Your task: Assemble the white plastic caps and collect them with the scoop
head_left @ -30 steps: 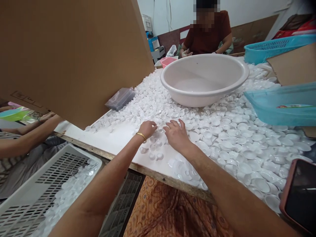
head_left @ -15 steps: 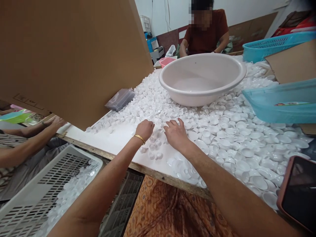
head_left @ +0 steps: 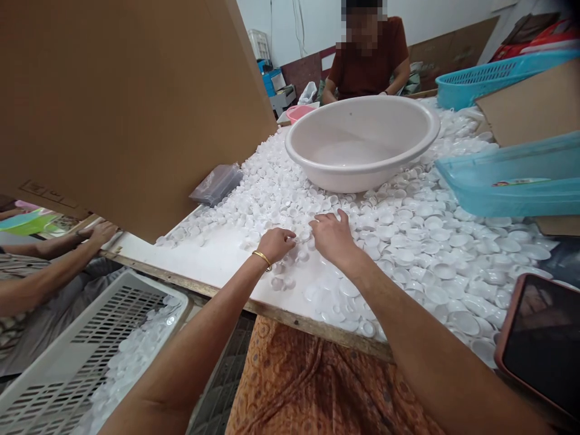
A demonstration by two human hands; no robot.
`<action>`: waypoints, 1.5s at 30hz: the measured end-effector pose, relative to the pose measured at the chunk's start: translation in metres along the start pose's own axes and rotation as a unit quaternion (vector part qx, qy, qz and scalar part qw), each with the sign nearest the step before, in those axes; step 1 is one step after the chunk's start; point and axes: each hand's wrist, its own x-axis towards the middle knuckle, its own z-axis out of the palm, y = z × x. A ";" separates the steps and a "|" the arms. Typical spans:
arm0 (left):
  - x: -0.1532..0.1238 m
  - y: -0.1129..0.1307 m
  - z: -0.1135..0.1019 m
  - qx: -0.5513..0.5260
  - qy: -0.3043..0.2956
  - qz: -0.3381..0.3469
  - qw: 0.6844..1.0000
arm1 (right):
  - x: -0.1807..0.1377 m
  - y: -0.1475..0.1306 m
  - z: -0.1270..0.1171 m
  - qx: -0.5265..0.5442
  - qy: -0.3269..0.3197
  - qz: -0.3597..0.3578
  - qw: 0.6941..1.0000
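Observation:
Small glossy white cup-like and spoon-like plastic pieces (head_left: 435,235) cover much of the white tabletop (head_left: 212,248). My left hand (head_left: 275,245), with a gold bangle at the wrist, is low over the board among a few loose pieces (head_left: 283,281). Its fingers are curled toward the thumb; what they hold, if anything, is too small to make out. Just to its right, my right hand (head_left: 334,238) has its fingers spread and bent at the near edge of the heap. Flatter translucent pieces (head_left: 338,305) lie below that hand, close to the table edge.
A large white basin (head_left: 362,172) sits on the pieces. Left stand a tall cardboard box (head_left: 136,109), a plastic-wrapped pack (head_left: 216,184) and a crate (head_left: 54,362) of pieces. Right are blue baskets (head_left: 512,196) and a phone (head_left: 539,338). One person (head_left: 369,72) sits opposite; another's arm (head_left: 67,266) shows left.
My left hand has moved slightly right and down, its thumb now showing. My right hand has shifted a little right, still spread. The whole view has shifted slightly.

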 end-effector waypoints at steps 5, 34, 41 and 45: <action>-0.007 0.004 0.006 -0.010 0.051 0.013 0.999 | -0.006 0.003 -0.013 0.015 -0.017 0.009 1.000; -0.063 -0.076 0.009 -0.090 0.110 -0.092 0.986 | -0.014 -0.010 -0.004 -0.021 -0.140 -0.029 0.989; -0.062 -0.069 0.013 -0.154 0.131 -0.098 0.975 | -0.017 -0.011 -0.002 0.019 -0.126 -0.033 0.991; -0.077 -0.079 0.005 -0.162 0.102 -0.095 0.977 | -0.018 -0.011 -0.001 0.026 -0.133 -0.028 0.990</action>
